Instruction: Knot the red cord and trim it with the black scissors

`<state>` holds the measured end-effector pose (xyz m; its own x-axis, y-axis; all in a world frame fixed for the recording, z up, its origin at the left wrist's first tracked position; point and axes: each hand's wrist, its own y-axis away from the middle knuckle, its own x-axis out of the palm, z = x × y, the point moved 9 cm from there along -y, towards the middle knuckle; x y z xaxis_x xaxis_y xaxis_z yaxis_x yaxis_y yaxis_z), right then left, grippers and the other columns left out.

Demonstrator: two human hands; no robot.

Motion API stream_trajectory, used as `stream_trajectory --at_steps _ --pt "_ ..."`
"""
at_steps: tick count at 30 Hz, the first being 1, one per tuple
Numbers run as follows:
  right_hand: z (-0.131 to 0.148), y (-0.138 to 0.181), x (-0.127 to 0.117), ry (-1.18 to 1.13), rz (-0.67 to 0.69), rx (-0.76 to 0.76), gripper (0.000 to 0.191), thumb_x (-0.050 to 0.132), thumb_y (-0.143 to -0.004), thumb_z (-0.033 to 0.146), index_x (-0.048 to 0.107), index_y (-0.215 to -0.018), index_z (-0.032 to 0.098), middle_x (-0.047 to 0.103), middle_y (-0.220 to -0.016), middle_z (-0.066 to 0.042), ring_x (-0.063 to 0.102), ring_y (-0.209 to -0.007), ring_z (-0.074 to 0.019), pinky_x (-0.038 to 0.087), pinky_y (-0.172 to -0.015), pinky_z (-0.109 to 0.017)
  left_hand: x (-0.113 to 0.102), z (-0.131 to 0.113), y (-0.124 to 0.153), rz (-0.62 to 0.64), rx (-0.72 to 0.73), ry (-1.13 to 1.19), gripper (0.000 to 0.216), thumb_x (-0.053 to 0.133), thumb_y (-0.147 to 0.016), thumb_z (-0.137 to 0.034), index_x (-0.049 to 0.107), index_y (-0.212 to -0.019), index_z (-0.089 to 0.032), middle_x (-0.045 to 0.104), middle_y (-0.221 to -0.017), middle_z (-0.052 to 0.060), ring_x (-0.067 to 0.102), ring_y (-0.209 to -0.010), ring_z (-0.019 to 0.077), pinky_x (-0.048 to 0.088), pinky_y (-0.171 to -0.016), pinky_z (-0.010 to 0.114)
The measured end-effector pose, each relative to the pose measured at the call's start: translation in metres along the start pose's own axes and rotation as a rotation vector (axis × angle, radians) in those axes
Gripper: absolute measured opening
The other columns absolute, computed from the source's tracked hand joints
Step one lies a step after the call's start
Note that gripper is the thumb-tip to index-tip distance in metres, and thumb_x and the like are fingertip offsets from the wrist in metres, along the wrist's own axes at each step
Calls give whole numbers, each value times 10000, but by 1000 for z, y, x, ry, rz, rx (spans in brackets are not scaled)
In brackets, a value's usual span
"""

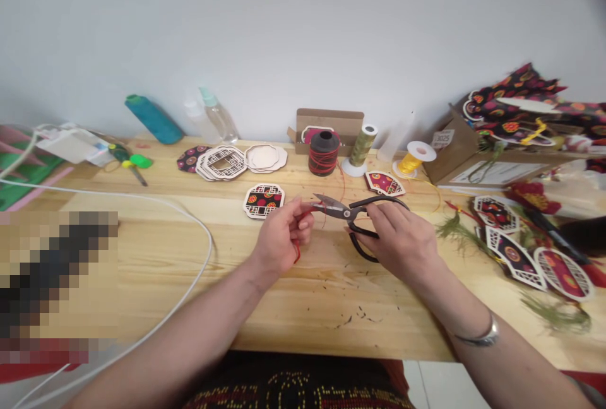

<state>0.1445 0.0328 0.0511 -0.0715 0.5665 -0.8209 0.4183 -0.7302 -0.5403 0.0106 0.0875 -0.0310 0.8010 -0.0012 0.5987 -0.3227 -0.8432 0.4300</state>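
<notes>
My left hand (285, 232) is closed in a pinch on a red cord (297, 251), which hangs below the fingers and shows again by the blades. Black-handled scissors (349, 214) are in my right hand (402, 235), their blades parted and pointing left at my left fingertips. A short end of the cord lies across the blades. Just behind my left hand lies an octagonal patterned piece (264, 200) with a pale lattice frame. The dark spool of red cord (324, 153) stands further back.
Behind are a green thread cone (362, 147), a yellow spool (416, 160), a fan-shaped piece (384, 183) and stacked lattice frames (222, 163). At right, a cardboard box (449, 144) overflows with fabric, near finished pieces (514, 257). A white cable (206, 251) curves across the left.
</notes>
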Motion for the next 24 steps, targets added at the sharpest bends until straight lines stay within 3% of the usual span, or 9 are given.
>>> stream_trajectory --at_steps 15,24 --pt "-1 -1 -2 34 -10 4 312 513 -887 413 622 -915 123 617 -727 -58 557 -694 -178 363 -592 -287 0 0 1 -15 7 -33 258 576 -786 -326 611 -641 -115 360 -467 -56 230 -390 28 168 -380 156" --pt "-2 -1 -7 20 -64 34 298 557 -864 414 641 -832 129 635 -664 -33 586 -621 -152 353 -543 -258 4 -3 2 39 92 -167 189 724 -671 -269 705 -747 -97 325 -483 -77 208 -415 12 145 -399 155"
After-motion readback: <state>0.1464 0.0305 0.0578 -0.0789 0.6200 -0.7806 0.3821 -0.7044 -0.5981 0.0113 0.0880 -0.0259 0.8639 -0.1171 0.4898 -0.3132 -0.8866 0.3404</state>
